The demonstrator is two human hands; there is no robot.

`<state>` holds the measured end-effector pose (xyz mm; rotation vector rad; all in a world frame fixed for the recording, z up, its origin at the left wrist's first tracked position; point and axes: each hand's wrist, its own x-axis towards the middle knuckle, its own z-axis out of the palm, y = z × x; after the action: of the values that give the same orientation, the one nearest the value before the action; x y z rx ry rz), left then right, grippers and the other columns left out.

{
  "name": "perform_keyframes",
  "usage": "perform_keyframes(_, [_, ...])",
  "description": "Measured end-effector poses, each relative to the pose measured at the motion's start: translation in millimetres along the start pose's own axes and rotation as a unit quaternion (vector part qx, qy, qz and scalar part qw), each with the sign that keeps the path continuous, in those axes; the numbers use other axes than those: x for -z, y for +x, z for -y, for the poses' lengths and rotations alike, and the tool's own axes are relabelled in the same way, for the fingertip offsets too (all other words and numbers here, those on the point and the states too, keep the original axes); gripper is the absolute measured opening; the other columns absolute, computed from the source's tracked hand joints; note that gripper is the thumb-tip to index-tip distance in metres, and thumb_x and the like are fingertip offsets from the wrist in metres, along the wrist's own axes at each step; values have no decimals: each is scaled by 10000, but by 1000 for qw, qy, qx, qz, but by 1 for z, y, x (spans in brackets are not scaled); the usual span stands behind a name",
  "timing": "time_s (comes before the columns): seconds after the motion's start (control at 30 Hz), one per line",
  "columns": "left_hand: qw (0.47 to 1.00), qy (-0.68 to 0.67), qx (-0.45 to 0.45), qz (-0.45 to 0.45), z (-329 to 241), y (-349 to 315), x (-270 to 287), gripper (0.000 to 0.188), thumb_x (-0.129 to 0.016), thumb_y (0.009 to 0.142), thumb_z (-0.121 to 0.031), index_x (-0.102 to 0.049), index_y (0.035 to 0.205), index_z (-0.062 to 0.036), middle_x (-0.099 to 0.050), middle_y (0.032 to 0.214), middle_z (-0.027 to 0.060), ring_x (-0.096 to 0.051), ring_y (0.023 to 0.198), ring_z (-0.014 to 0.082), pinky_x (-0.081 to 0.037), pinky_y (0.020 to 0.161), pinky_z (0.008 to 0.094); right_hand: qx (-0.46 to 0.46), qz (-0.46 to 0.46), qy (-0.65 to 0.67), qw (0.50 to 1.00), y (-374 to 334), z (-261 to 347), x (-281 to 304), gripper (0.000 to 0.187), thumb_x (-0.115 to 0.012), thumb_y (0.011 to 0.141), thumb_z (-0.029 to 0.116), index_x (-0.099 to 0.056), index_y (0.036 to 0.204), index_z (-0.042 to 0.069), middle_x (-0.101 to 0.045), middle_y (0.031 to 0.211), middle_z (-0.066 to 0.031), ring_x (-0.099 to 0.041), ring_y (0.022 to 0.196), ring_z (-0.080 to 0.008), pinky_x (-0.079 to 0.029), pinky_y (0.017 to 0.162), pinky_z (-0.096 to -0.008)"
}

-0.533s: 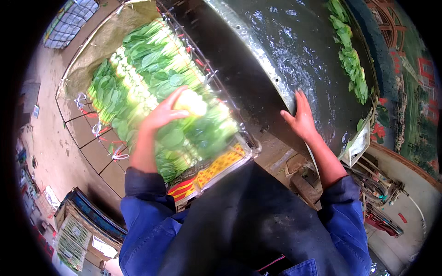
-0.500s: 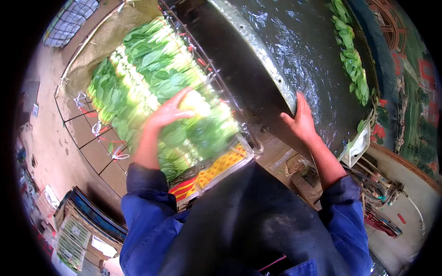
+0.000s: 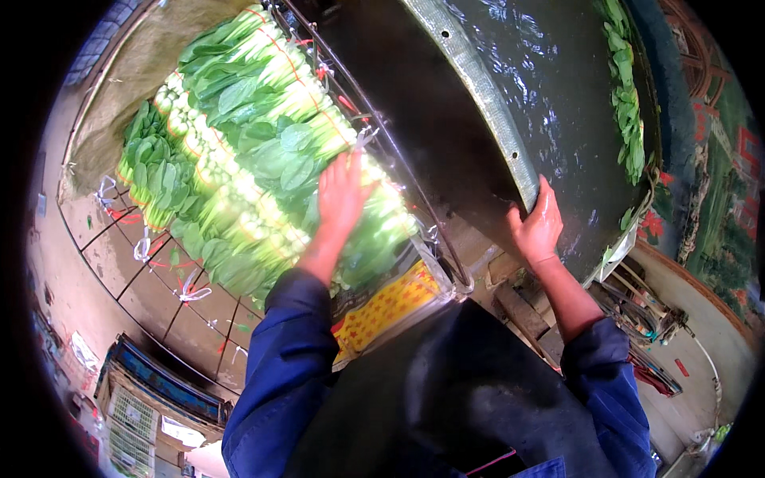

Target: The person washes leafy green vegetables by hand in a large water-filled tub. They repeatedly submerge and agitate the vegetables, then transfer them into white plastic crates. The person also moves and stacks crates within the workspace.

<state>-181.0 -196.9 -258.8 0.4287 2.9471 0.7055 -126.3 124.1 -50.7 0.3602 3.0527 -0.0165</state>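
Observation:
Bundles of leafy greens (image 3: 247, 131) with pale stalks lie in packed rows inside a wire-framed basket on the left. Orange-red bands run across the stalks. My left hand (image 3: 343, 191) rests on the near right row, fingers stretched out and close to flat, gripping nothing. To the right, my right hand (image 3: 538, 227) straddles the near end of a metal rim (image 3: 494, 92) with small holes, thumb on one side and fingers on the other. Beyond that rim lies a tank of dark water (image 3: 570, 103).
More greens (image 3: 627, 95) line the tank's far right side. A yellow patterned sack (image 3: 390, 311) edges the basket near my apron. White and red ties (image 3: 191, 287) hang on the basket's wire side. Tools and hoses (image 3: 649, 319) sit at the lower right.
My left hand has moved right and come down flat on the greens. The right hand stays at the rim, now closed around it. The view has shifted slightly.

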Motion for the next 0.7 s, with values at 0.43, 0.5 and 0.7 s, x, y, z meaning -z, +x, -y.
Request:
perform_keyframes(0.43, [954,-195,77,214,13,43,29,925,-754,862,-447,-281,1583,-114,-510,1472,233,-511,1336,397,-416,1109,486,99,-79,-4,992,3,0,7,709,-716,769,129,-454,1414,-7,-587,1310,-242,-595,1154,-423,-458,1036,-491])
perform_keyframes(0.5, [944,-196,91,250,16,45,29,930,-770,853,-427,-282,1582,-117,-520,1459,232,-518,1324,401,-425,1099,477,162,-121,20,979,10,14,21,639,-693,776,78,-499,1379,-11,-594,1309,-242,-594,1157,-419,-447,1049,-497])
perform_keyframes(0.7, [995,-65,-69,35,-7,-8,12,797,-819,796,-388,-486,1453,-85,-510,1441,195,-500,1300,407,-407,1073,501,206,90,288,931,-19,58,-10,283,-660,855,85,-670,1128,9,-687,1150,-166,-664,1035,-349,-524,930,-468])
